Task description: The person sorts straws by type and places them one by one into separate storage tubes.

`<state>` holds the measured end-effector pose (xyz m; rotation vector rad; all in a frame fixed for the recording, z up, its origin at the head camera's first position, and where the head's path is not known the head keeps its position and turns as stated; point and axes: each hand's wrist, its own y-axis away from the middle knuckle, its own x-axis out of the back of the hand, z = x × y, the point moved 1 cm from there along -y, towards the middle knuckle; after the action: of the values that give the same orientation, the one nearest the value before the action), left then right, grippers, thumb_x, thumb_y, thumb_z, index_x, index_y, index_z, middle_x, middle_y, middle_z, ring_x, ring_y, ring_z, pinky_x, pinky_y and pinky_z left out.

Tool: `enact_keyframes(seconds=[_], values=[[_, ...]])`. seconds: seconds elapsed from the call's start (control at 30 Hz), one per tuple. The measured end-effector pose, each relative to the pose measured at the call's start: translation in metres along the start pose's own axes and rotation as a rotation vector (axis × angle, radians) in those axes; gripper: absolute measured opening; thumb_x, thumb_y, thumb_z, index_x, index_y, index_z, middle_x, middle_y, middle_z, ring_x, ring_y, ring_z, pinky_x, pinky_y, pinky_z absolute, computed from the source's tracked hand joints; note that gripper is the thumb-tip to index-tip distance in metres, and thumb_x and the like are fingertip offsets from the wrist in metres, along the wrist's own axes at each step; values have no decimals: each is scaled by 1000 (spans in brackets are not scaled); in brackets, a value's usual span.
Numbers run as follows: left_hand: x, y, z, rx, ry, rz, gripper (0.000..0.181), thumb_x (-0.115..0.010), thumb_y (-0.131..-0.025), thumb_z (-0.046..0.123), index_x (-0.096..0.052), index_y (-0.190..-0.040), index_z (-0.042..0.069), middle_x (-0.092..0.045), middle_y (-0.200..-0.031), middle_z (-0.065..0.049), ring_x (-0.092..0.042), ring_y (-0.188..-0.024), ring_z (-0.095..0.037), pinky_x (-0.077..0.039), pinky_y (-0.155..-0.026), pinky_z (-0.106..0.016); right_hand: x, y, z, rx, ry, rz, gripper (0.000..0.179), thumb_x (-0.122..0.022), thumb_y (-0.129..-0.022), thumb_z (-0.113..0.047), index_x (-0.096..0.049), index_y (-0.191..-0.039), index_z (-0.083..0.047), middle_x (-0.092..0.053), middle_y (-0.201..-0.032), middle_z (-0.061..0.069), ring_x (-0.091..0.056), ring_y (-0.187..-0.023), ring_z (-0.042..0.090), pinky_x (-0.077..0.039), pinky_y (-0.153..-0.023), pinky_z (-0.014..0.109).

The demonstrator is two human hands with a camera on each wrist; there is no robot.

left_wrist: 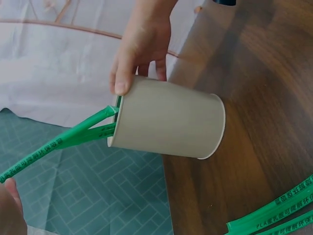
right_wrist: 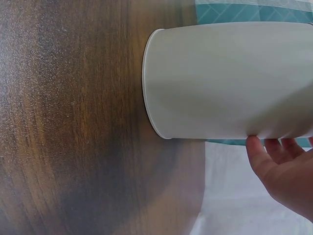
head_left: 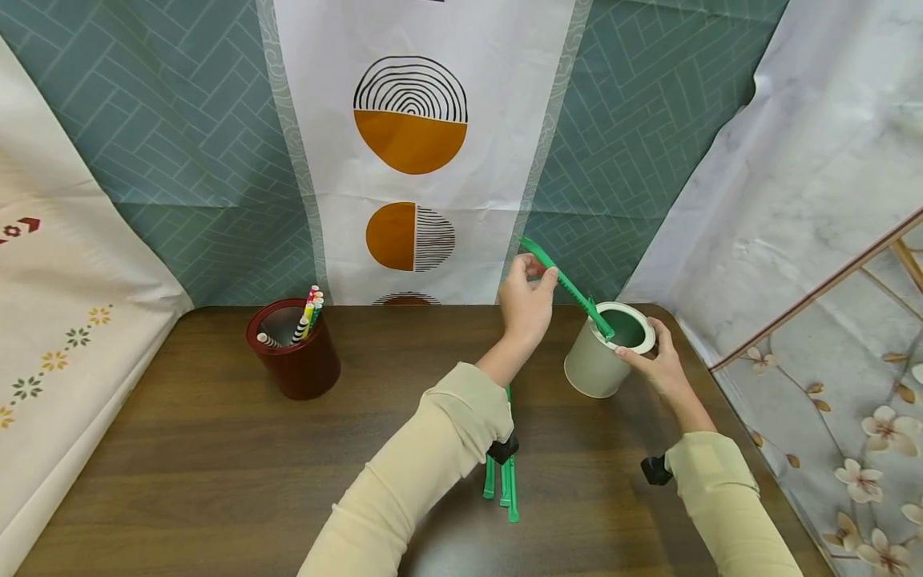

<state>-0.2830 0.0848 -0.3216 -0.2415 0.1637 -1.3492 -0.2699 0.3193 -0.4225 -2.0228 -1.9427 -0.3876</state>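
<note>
A long straw in a green printed wrapper [head_left: 565, 280] is pinched between the thumb and fingers of my left hand [head_left: 526, 300]. It slants down to the right, its lower end at the mouth of a beige canister [head_left: 594, 365]. A second green-wrapped straw [left_wrist: 100, 131] pokes out of that mouth in the left wrist view. My right hand [head_left: 659, 369] grips the canister at its rim, thumb on the near edge and fingers along the far side. The canister stands on the table. Several more wrapped straws [head_left: 508, 489] lie on the tabletop, partly hidden beneath my left forearm.
A dark red round container [head_left: 303, 373] holding several pens with striped and coloured ends stands at the left on the brown wooden table [head_left: 238, 465]. Patterned cloths hang behind the table and along both sides. The canister is near the back right corner.
</note>
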Motion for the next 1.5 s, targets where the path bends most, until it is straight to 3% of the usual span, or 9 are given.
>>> enact_keyframes(seconds=[0.27, 0.5, 0.83, 1.07, 1.3, 1.5], values=[[-10, 5, -2, -1, -11, 25, 18, -57, -85, 13, -54, -100, 5, -64, -94, -9, -66, -82, -17, -50, -63, -19, 0, 0, -1, 4, -5, -2, 83, -60, -83, -21, -4, -141, -4, -19, -138, 20, -29, -117, 25, -33, -75, 3], [-20, 13, -8, 12, -22, 5, 18, -57, -86, 13, -54, -101, 5, -64, -96, -8, -66, -84, -17, -50, -66, -17, 0, -1, 0, 2, 6, -5, 82, -60, -84, -20, -4, -141, -5, -20, -138, 19, -31, -116, 20, -33, -75, 2], [-30, 20, -17, -31, -99, -21, 17, -58, -85, 14, -56, -100, 6, -65, -93, -6, -66, -81, -15, -49, -69, -17, 0, -1, -1, -5, -15, -2, 81, -60, -83, -18, -4, -141, -5, -20, -138, 18, -32, -114, 18, -35, -74, 3], [-34, 24, -24, -11, -155, -55, 14, -58, -85, 18, -58, -95, 9, -66, -89, -2, -65, -78, -10, -48, -68, -16, 0, 0, -1, -1, -27, -12, 82, -60, -84, -18, -3, -140, -4, -18, -139, 19, -31, -116, 22, -35, -75, 3], [-38, 28, -32, 39, -284, -91, 15, -58, -84, 28, -63, -91, 16, -67, -85, 5, -63, -78, -5, -46, -69, -21, 0, 0, -2, -13, -8, -17, 82, -59, -84, -19, -2, -141, -7, -17, -140, 18, -30, -119, 26, -34, -74, 3], [-40, 32, -40, 87, -342, -168, 23, -58, -84, 29, -64, -104, 20, -69, -86, 6, -64, -80, -7, -47, -69, -24, 1, -2, -1, -10, -4, -11, 81, -59, -84, -17, -3, -141, -5, -18, -140, 18, -29, -119, 27, -35, -73, 4]])
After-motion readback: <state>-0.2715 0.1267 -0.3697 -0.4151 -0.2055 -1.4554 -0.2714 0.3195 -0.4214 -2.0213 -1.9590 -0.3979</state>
